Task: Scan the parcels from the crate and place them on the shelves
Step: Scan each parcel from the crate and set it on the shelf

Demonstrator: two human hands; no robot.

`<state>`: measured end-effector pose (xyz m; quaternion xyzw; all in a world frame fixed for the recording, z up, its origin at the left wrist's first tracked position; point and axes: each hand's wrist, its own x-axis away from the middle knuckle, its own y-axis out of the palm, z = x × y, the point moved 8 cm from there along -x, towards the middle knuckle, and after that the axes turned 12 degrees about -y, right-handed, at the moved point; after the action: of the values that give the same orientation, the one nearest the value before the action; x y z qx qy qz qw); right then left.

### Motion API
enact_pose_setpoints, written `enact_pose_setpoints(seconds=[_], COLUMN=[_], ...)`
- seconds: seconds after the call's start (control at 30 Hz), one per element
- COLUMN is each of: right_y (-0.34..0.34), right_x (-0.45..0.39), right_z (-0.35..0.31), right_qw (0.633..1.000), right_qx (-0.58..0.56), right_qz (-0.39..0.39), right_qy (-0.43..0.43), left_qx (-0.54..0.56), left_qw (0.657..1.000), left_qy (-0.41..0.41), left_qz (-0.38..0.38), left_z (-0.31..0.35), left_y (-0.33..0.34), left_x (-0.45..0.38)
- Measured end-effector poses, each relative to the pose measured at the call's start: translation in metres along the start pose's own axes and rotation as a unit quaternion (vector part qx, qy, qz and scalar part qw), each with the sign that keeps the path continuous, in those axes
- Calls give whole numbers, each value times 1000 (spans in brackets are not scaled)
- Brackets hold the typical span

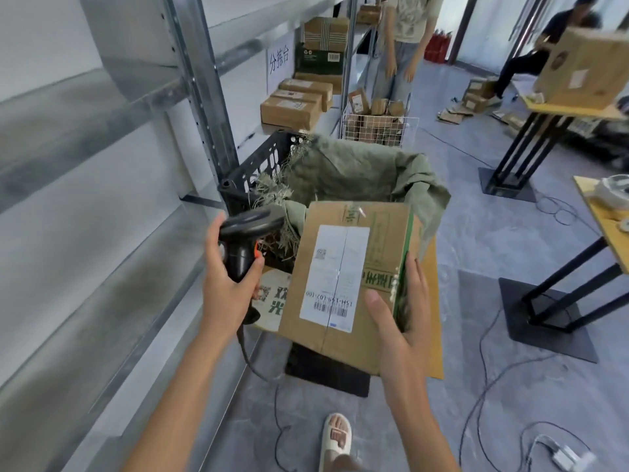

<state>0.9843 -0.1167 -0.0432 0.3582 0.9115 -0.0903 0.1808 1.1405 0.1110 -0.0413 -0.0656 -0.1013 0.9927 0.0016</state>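
Head view. Parcel (343,277): just in front of crate (262,165), label up, gripped by right hand (401,311). Left hand (228,277) wraps scanner (248,240), beside parcel. Scan apparently pending; shelving remains. Shelves (102,165) left of crate.

Single head-worn wide-angle view, looking forward and steeply down from close above the left hand (227,284) and right hand (398,321), both forearms entering from the bottom edge. Metal shelves (102,172) run along the left of frame, bowed by lens distortion. Floor (476,253) and far room fill the right.
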Motion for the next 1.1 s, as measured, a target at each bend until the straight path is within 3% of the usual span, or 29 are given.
enact_pose_setpoints(seconds=[0.27,0.4,0.63,0.83,1.1], right_y=[12,36,85,128,145], right_x=[-153,-220,-304,-292,-280], right_z=[-12,8,65,139,206], right_qw=[996,994,960,875,793], right_qx=[-11,50,260,469,570], right_qz=[24,6,-34,-116,-163], right_qy=[-80,-102,-97,39,138], left_qx=[7,0,37,66,90], left_qw=[1000,1000,997,989,974], left_qy=[28,26,-3,-5,-50], left_qz=[12,3,-67,-135,-202], left_z=[28,22,-4,-10,-41], left_y=[49,65,88,118,171], left_x=[-112,-154,-215,-265,-291])
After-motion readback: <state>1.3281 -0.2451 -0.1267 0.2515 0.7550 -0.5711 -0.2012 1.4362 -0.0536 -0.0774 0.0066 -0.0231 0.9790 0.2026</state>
